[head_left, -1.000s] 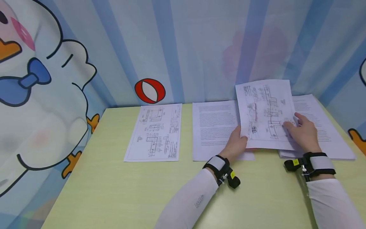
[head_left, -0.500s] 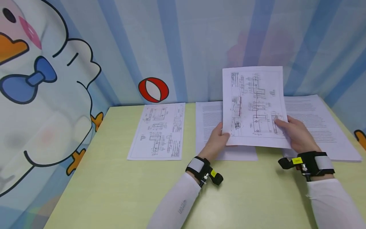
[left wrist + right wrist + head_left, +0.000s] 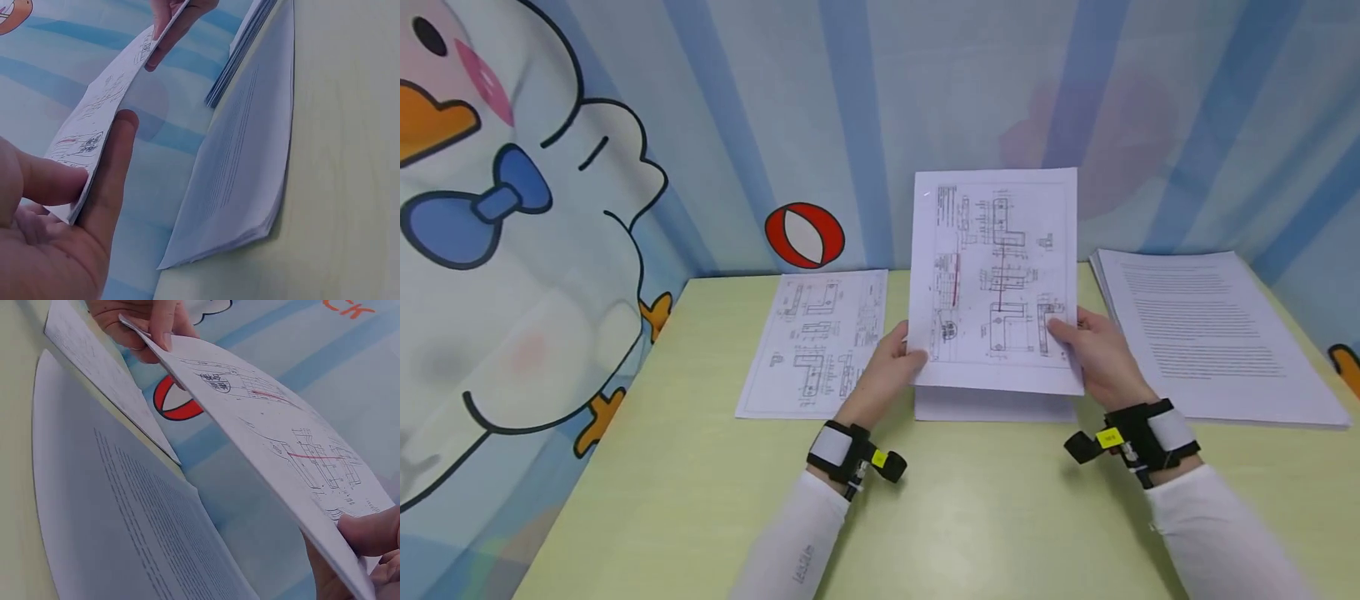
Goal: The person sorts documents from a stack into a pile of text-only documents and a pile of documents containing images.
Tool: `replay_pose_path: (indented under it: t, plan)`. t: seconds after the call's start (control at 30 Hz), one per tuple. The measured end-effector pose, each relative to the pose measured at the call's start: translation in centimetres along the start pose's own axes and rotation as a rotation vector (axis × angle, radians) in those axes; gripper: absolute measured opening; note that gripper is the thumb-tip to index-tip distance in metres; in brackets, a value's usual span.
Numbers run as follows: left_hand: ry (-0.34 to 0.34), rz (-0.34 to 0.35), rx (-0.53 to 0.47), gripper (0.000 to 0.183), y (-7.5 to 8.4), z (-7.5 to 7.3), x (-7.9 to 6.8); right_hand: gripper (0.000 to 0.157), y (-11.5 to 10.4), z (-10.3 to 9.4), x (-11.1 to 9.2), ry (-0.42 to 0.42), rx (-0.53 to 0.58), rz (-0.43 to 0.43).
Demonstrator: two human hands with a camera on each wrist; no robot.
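My left hand and right hand pinch the two lower side edges of a printed technical drawing, thumbs on its face and fingers behind. Red lines mark the sheet, and it is raised and tilted toward me above the table. In the left wrist view the drawing appears edge-on, thin and slightly bowed. Beneath it lies a middle stack of text pages, mostly hidden in the head view; the right wrist view shows its printed lines.
Another technical drawing lies flat on the left of the pale yellow table. A thicker stack of text pages rests at the right. A blue striped curtain with cartoon figures stands behind the table's back edge.
Both hands have carried the drawing left, from between the middle and right stacks to above the middle stack. It has straightened upright, and the right stack is now uncovered.
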State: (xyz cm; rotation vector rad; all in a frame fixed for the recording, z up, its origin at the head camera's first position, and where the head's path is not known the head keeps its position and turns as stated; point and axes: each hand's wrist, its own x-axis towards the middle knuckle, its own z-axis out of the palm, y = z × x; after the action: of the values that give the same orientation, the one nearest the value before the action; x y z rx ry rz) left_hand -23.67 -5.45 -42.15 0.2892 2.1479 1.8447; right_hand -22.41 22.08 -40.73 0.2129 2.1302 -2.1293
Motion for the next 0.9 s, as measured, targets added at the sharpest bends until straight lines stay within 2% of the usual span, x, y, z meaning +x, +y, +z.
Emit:
replay_pose_path:
  t: [0.17,0.4,0.57,0.8,0.9]
  plan:
    - [0.019,0.012,0.055,0.048,0.5,-2.5,-1.9,0.050,-0.1,2.3,-0.4,-0.081,0.023,-0.029]
    - [0.146,-0.048,0.134,0.038,0.2,-5.8,-3.5,0.048,0.0,5.6,-0.1,-0.199,-0.008,-0.028]
    - [0.200,-0.092,0.195,0.036,-0.6,-8.4,-4.2,0.048,0.2,8.4,0.9,-0.201,-0.026,-0.004]
    - [0.287,-0.117,0.281,0.033,-1.7,-11.9,-4.7,0.043,0.8,12.0,2.3,-0.162,-0.041,0.001]
    - [0.327,-0.149,0.303,0.033,-2.0,-13.3,-5.0,0.042,1.1,13.4,2.7,-0.144,-0.069,-0.006]
